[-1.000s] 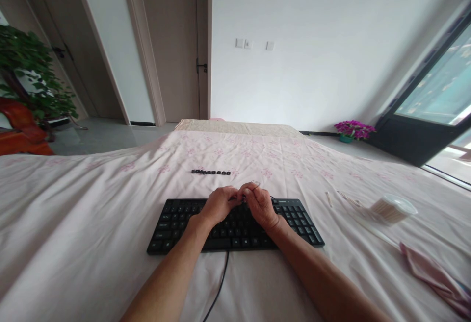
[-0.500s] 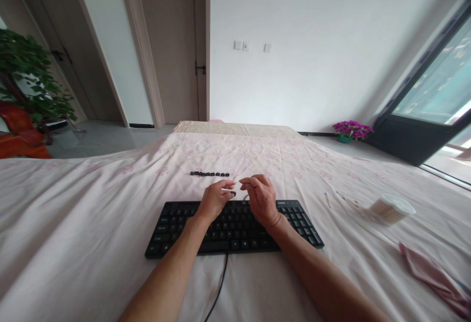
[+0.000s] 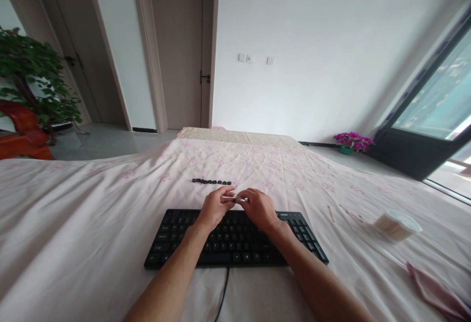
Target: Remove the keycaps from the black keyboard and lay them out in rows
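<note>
A black keyboard (image 3: 176, 243) lies on the pink flowered sheet (image 3: 91, 243) in front of me. My left hand (image 3: 213, 209) and my right hand (image 3: 259, 208) meet over its far edge. Both are closed in a pinch on a thin, light-coloured wire tool (image 3: 235, 198) held between their fingertips. A short row of black keycaps (image 3: 211, 182) lies on the sheet just beyond the hands. The keyboard's cable (image 3: 222, 297) runs toward me between my forearms.
At the right lie a round tub of cotton swabs (image 3: 395, 224), a few loose swabs (image 3: 331, 212) and a pink cloth (image 3: 437, 295). A green plant (image 3: 33, 82), doors and a pot of purple flowers (image 3: 352, 141) stand past the bed.
Both hands lifted off the keyboard's top row, parted briefly, then came back together on the thin tool. The camera tilted up a little.
</note>
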`<state>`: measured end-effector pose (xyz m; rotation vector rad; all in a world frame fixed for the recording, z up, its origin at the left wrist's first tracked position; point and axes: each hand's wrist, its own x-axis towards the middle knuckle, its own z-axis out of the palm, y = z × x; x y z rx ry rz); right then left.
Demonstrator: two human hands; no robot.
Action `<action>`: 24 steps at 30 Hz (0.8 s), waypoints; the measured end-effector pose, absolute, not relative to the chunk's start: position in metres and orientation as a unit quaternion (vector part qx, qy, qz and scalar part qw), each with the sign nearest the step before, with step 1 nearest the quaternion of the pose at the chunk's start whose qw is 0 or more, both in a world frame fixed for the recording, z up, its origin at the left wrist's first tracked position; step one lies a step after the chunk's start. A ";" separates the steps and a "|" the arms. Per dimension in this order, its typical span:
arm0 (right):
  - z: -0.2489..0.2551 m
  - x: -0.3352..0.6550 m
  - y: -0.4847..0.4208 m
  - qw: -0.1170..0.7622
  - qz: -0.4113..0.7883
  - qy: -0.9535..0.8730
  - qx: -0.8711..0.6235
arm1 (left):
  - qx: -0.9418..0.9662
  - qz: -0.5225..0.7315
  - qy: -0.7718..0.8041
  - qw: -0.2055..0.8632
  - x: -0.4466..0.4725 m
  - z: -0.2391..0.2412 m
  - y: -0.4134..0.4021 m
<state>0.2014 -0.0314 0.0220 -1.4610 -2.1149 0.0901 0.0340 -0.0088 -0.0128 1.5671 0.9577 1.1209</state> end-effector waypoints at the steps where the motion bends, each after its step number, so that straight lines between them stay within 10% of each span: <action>1: 0.024 0.203 -0.028 0.278 0.035 -0.782 -0.557 | 0.646 0.456 0.405 0.458 0.035 -0.012 -0.009; 24: 0.004 0.197 0.072 0.152 0.041 -0.726 -0.670 | 0.802 0.313 0.431 0.268 0.037 -0.003 -0.019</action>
